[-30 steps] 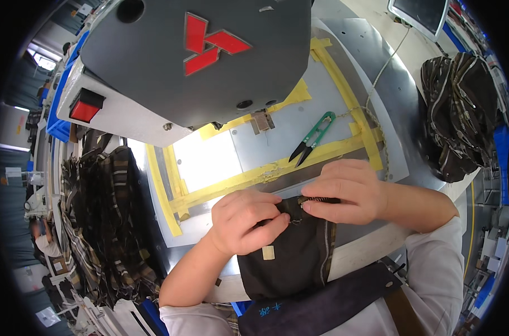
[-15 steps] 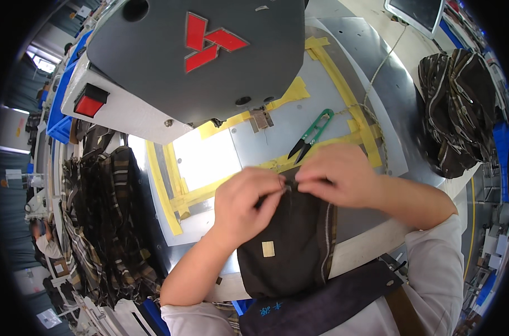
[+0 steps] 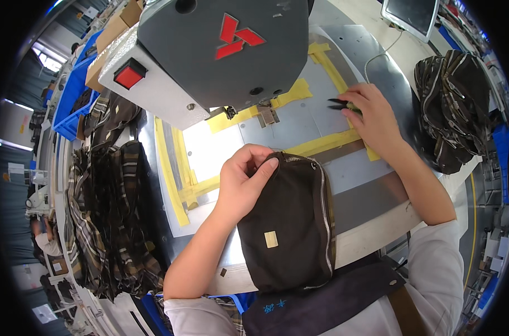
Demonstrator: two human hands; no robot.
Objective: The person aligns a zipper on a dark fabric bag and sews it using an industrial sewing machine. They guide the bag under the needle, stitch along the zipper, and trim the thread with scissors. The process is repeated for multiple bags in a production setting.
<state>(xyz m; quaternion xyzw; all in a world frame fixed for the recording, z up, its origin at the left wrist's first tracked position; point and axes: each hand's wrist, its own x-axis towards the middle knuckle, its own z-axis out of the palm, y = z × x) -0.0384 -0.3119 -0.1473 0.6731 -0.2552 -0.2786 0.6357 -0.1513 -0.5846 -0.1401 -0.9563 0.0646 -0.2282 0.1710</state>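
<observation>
My left hand pinches the top edge of a dark brown zippered fabric piece, which lies over the table's front edge and has a small pale patch on it. Up and to the right, my right hand grips small thread snips, their dark blades pointing left and most of the handle hidden by my fingers. Just beyond the fabric is a metal work plate bordered with yellow tape, under a large grey sewing machine head with a red switch on its side.
Plaid and dark fabric pieces are piled at the left, near blue bins and cardboard boxes. Another zippered pile lies at the right, below a small screen. A co-worker is at the far left.
My right hand has let go of the fabric, moved up and right, and taken hold of the snips. My left hand has moved slightly up, still holding the fabric.
</observation>
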